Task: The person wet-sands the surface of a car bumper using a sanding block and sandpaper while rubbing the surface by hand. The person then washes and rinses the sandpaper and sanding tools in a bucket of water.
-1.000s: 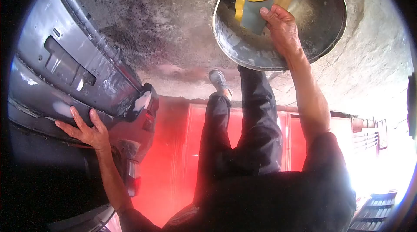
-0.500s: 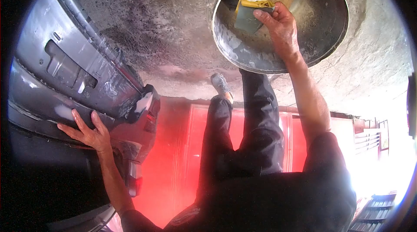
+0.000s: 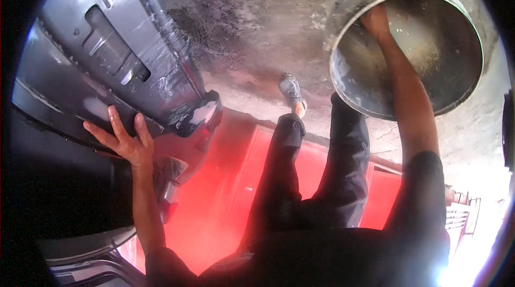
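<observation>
My left hand [image 3: 126,139] lies with spread fingers on the lower edge of a dark car bumper [image 3: 64,67], beside a whitish smooth patch [image 3: 96,107]. My right hand [image 3: 377,23] reaches down into a round metal bucket [image 3: 343,91], near its far left wall. Its fingers are in shadow, so what they hold, if anything, cannot be made out. Cloudy, sandy-coloured contents [image 3: 418,45] show inside the bucket. The grey sheet with a yellow strip that was in this hand earlier is out of sight.
A red car body panel [image 3: 214,190] stands behind my legs [image 3: 343,169]. Rough stained concrete floor [image 3: 252,24] lies between bumper and bucket. The bumper's end [image 3: 206,112] carries a pale patch. Bright light comes from the lower right.
My right hand has gone deeper into the bucket, and the grey and yellow sheet has passed from sight. The view has shifted, moving everything rightward. My left hand stays on the bumper.
</observation>
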Tool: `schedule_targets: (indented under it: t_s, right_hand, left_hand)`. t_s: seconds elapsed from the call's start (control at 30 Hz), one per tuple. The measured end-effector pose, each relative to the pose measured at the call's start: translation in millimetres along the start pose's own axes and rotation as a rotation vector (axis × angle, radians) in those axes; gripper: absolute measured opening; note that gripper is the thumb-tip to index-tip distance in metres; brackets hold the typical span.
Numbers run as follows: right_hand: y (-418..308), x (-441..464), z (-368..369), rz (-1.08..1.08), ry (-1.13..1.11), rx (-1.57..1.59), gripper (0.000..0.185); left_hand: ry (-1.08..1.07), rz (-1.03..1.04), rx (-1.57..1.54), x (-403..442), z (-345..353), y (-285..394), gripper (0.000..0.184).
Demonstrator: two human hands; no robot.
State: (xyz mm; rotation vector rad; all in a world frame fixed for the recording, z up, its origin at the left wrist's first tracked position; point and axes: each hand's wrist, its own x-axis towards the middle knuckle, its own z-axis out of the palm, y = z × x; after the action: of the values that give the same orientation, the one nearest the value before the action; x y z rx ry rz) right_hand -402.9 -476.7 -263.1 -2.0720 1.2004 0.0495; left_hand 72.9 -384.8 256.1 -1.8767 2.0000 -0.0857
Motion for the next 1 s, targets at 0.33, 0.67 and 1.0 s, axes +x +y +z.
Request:
schedule_targets:
  t_s: [0.33,0.67,1.0]
  right_hand:
    - [-49.8,-12.7,-59.7,0.771,-0.130,1.044,0.029]
    - [-99.4,-91.8,-196.5,0.746,0.114,1.794,0.036]
    - [-221.2,-135.0,-256.1,0.032,0.340,0.856,0.027]
  left_hand:
    - [0.025,0.029,-0.020,3.0,-0.8,-1.9,0.061]
    - [0.105,0.067,-0.052,4.0,0.4,-4.1,0.058]
    - [0.097,0.163,-0.987,59.6,-16.1,185.2,0.069]
